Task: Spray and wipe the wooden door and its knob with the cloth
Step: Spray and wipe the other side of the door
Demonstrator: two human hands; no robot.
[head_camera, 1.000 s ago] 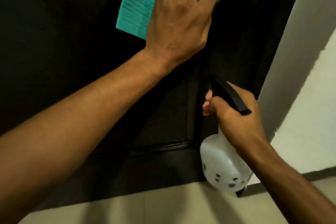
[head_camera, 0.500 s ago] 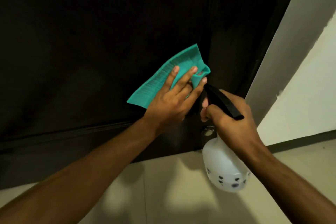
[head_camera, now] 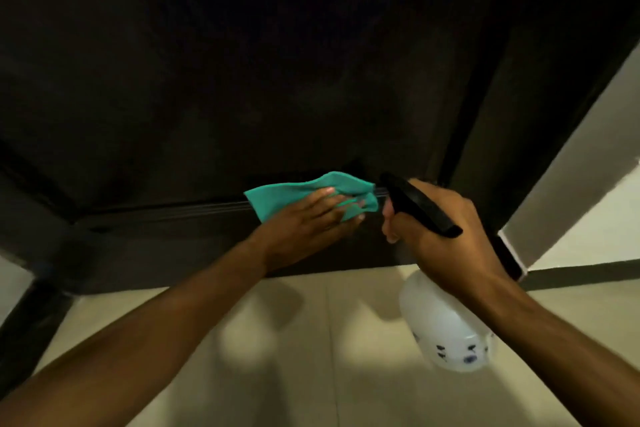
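Low down, left hand [head_camera: 304, 222] presses cloth [head_camera: 277, 196] on door [head_camera: 242, 80] — spray bottle [head_camera: 446, 326] beside.

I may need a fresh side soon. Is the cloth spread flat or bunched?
Bunched: the cloth is crumpled in folds under the left hand, pressed against the door.

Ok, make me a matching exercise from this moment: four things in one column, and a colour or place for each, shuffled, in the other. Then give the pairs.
Things:
1. cloth
2. spray bottle
3. door
4. floor

Descriptions:
A. dark brown, fills the upper part of the view
B. teal, pressed against the door's lower moulding by the left hand
C. pale tiles, below the door
D. white body with a black head, held by the right hand

Pairs: 1-B, 2-D, 3-A, 4-C
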